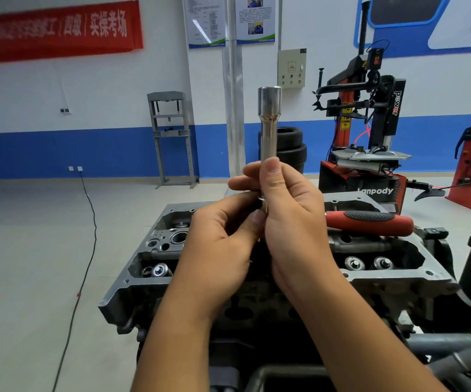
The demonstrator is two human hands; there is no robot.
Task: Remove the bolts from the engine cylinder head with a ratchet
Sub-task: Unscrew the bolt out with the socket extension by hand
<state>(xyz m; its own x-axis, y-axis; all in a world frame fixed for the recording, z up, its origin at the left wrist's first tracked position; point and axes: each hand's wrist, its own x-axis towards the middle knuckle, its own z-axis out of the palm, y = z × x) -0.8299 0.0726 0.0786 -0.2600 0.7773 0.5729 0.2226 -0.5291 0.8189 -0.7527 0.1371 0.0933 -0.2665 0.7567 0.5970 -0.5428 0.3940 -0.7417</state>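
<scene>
Both hands are gripping the long socket (269,131) upright — right hand (290,219) around its shaft, left hand (223,236) pinching its lower end — while the ratchet (370,222) is lying just right.

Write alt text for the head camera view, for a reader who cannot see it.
Two bare hands hold a long chrome socket upright above an engine cylinder head: the right hand grips its lower shaft, the left hand pinches its bottom end. A red-handled ratchet lies on the head's far right side.
</scene>
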